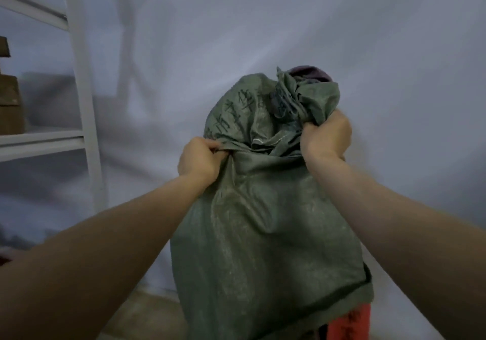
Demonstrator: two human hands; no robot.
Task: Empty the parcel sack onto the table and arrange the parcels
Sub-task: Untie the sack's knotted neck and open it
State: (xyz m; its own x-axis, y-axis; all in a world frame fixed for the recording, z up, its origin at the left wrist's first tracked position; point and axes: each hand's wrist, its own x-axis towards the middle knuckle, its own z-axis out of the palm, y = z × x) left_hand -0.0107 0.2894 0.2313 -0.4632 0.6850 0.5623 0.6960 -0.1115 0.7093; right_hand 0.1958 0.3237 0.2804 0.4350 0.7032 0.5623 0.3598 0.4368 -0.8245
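Bottom edge cuts off a lot: the sack runs out of frame so its lower end isn't visible, and the contents are hidden by the fabric. Something red/orange pokes out under its lower right, prob cloth or plastic, can't tell. A tan surface shows at bottom left of the sack; could be floor or desk, too blurry to say.

Both forearms reach in from the bottom corners. Left hand has its grip fully closed on a pinched fold at the sack's left side, about mid height. Right hand is fisted tight round the bunched-up fabric near the top right. The sack is held up in the air in front of the camera, center frame, grey-green woven stuff w/ dusty pale streaks.

There's dark handwritten characters on the upper left of it, too smeared to read. At the very top a purplish bit sticks out of the crumple, no idea what.

Further back on the left: white shelf rack w/ a brown cardboard box on it, half cut by the frame edge. Behind everything is a white sheet backdrop.
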